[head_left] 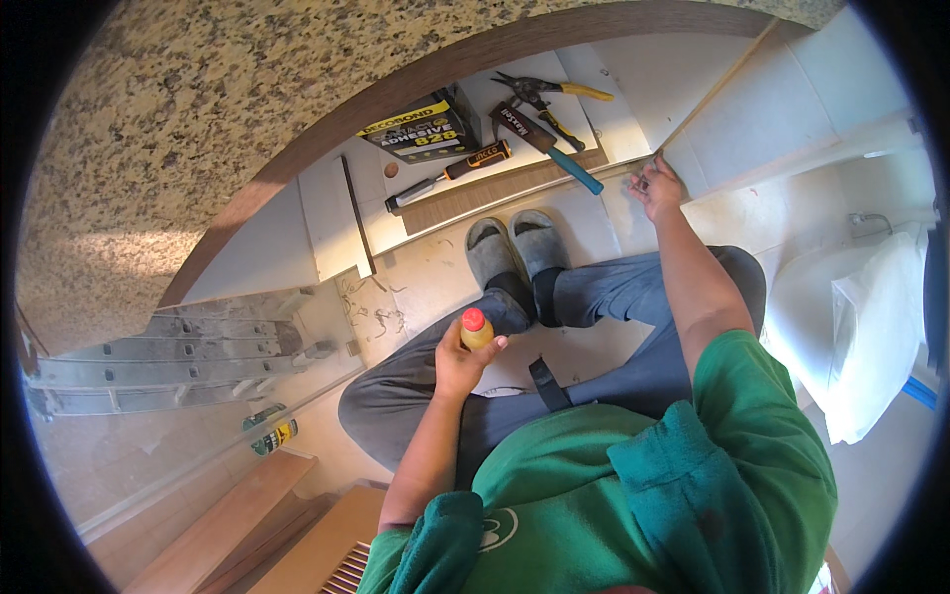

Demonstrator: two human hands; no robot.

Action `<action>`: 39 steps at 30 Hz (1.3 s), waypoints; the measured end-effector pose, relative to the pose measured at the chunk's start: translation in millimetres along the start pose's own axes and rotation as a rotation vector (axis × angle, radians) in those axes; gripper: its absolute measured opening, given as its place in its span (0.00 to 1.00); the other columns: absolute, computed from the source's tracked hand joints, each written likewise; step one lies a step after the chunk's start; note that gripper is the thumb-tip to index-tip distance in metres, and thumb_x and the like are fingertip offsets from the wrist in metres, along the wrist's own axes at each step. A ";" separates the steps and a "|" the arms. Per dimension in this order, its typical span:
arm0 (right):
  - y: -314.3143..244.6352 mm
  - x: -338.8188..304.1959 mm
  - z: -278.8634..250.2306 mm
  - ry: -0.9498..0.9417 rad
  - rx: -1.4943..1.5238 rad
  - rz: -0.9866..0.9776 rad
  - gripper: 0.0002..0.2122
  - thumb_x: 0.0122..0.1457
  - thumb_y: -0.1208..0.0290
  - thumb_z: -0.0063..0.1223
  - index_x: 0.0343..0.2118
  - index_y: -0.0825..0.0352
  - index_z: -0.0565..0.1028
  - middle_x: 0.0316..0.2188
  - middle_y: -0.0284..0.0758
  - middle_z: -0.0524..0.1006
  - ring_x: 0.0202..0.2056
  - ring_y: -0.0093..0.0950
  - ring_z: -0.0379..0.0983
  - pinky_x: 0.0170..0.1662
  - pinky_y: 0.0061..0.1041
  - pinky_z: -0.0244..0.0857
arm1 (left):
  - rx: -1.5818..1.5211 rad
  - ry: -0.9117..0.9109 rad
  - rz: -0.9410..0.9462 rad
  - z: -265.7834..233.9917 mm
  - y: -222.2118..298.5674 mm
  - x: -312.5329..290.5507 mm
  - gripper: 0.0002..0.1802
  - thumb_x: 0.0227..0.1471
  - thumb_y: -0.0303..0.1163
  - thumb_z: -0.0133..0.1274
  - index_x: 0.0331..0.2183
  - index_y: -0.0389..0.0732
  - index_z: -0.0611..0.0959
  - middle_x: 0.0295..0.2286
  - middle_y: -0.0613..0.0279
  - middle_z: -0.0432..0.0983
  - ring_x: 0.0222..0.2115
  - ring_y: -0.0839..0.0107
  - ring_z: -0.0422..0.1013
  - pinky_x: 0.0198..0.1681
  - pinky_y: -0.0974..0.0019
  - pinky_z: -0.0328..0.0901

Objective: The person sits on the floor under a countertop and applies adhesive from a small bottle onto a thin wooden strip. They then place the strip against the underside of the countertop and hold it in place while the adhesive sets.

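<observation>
My left hand (459,364) is wrapped round a small squat bottle (477,335) with a yellowish body and a red cap, held upright above my lap. At the cabinet's front right corner, my right hand (656,190) has its fingers bent in at the lower end of a thin tan edge strip (717,86). What sits between those fingertips is too small to make out. To the left of that hand, on the cabinet floor, are a hammer (546,147) with a teal grip, yellow-handled snips (542,91), a chisel (450,176) and a black-and-yellow adhesive tin (424,129).
A speckled stone countertop (228,109) overhangs the cabinet at upper left. A dark narrow strip (358,218) leans across the cabinet's front edge. An aluminium ladder (168,361), a green-and-yellow can (270,430) and wooden boards (223,515) lie left. White plastic sheeting (861,332) stands right.
</observation>
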State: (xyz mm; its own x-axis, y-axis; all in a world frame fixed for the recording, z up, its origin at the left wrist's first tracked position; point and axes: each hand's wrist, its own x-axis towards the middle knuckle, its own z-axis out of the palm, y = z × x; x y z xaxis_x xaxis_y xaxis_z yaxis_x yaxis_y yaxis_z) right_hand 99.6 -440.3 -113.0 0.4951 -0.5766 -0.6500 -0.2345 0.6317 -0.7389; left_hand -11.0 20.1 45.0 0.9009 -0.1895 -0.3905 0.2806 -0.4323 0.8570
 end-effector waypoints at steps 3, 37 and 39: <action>2.5 3.2 1.5 -0.022 -0.020 -0.007 0.29 0.70 0.72 0.50 0.72 0.54 0.57 0.42 0.30 0.74 0.40 0.32 0.77 0.49 0.45 0.75 | -0.011 -0.033 0.005 -0.1 -10.0 3.7 0.26 0.48 0.32 0.74 0.45 0.36 0.78 0.34 0.65 0.79 0.34 0.77 0.74 0.41 0.69 0.72; -24.9 -15.4 -21.2 -0.085 0.314 0.122 0.12 0.66 0.66 0.47 0.48 0.66 0.70 0.36 0.42 0.75 0.34 0.37 0.73 0.38 0.40 0.74 | -0.126 -0.010 0.006 1.0 -0.5 -0.9 0.27 0.47 0.34 0.74 0.45 0.35 0.80 0.29 0.67 0.79 0.27 0.80 0.73 0.31 0.71 0.70; -28.2 -21.6 -15.2 -0.008 0.283 0.109 0.13 0.66 0.66 0.46 0.50 0.66 0.70 0.38 0.42 0.75 0.34 0.39 0.73 0.40 0.41 0.74 | -0.137 0.001 -0.008 -0.3 -4.2 -0.6 0.27 0.47 0.34 0.74 0.46 0.35 0.80 0.30 0.66 0.79 0.28 0.80 0.73 0.32 0.71 0.70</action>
State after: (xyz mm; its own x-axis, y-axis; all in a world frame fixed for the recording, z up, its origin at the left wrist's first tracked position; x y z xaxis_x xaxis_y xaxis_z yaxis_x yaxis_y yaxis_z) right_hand 82.8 -453.6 -80.9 0.4864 -0.4940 -0.7207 -0.0447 0.8097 -0.5852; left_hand -12.7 22.4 41.8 0.8988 -0.1855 -0.3972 0.3303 -0.3093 0.8918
